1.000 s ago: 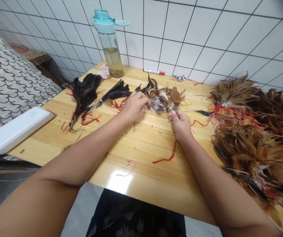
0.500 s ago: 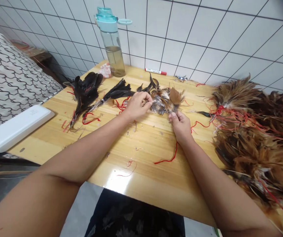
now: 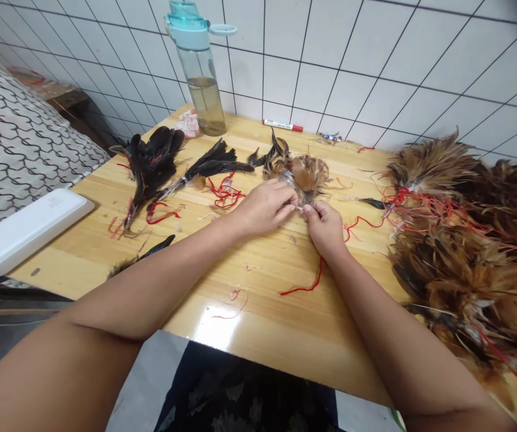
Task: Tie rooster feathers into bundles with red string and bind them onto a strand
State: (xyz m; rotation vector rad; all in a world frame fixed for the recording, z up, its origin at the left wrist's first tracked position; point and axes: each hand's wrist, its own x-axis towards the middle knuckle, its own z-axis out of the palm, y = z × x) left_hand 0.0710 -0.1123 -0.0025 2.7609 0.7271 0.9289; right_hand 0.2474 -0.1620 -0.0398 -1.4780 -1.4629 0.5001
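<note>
A small bunch of brown and black feathers (image 3: 301,171) lies at the middle of the wooden table (image 3: 285,318). My left hand (image 3: 265,207) and my right hand (image 3: 325,228) meet at its near end, both with fingers pinched on the quill ends. A red thread (image 3: 305,285) trails from under my right hand toward the table's front edge. What exactly sits between the fingertips is too small to make out beyond the feather ends.
A large heap of brown feathers with red threads (image 3: 469,252) fills the right side. Black feather bunches (image 3: 150,165) lie at the left. A water bottle (image 3: 199,72), a red marker (image 3: 283,125) and a white device (image 3: 19,231) stand around.
My left hand slid right along the bunch until it met my right hand at the near end. The bunch drew together and shifted slightly. A black feather now shows near the left front edge.
</note>
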